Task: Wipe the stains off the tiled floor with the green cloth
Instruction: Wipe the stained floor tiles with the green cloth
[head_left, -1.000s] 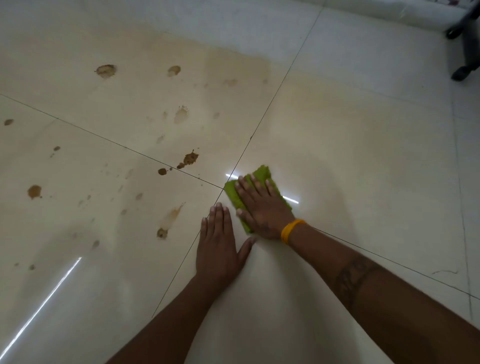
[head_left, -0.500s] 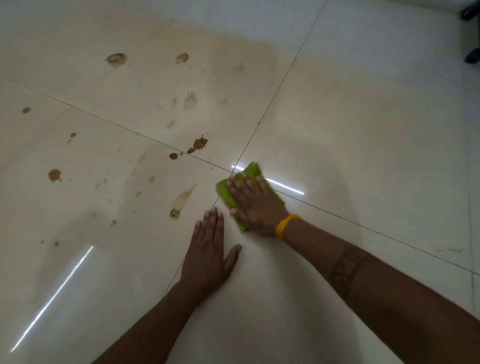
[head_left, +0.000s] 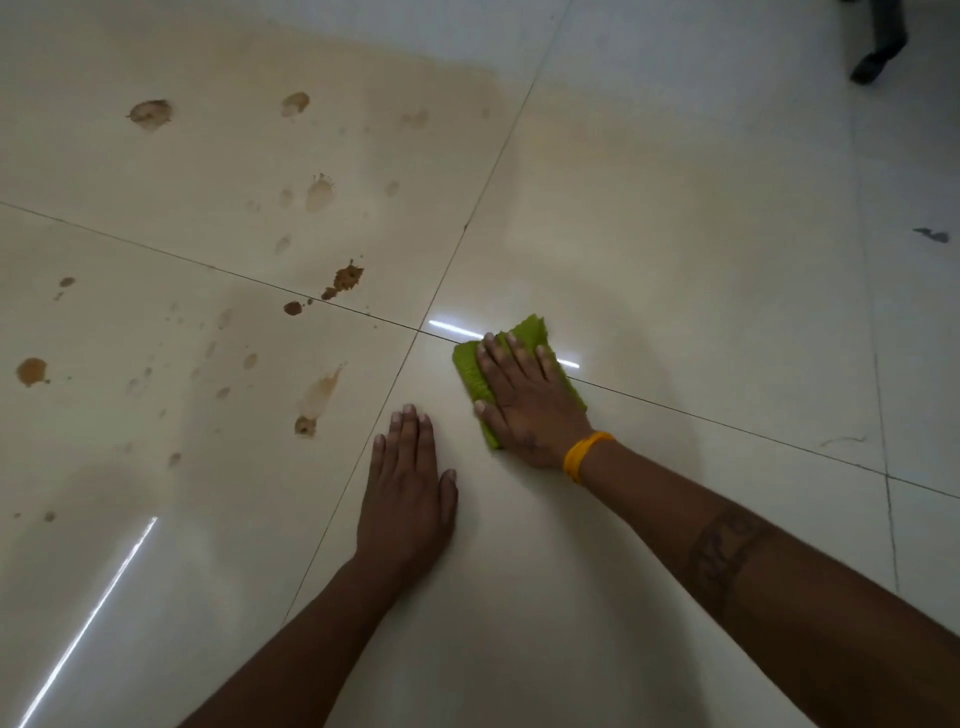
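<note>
The green cloth (head_left: 527, 332) lies folded on the glossy cream tiled floor (head_left: 675, 249), just right of where the grout lines cross. My right hand (head_left: 527, 402) presses flat on it with straight fingers; a yellow band circles that wrist. My left hand (head_left: 408, 493) rests flat on the bare tile just left of and nearer than the cloth, fingers straight. Brown stains spread over the tiles to the left: a dark splat (head_left: 345, 278) near the grout line, a smear (head_left: 317, 402) close to my left hand, and several fainter spots further out.
A dark chair leg with a caster (head_left: 878, 57) stands at the top right corner. A small dark mark (head_left: 930, 235) sits on the right-hand tile. Bright light streaks reflect off the floor by the cloth and at the lower left.
My right hand has slid the cloth a little to the right along the grout line. My left hand stays planted on the tile.
</note>
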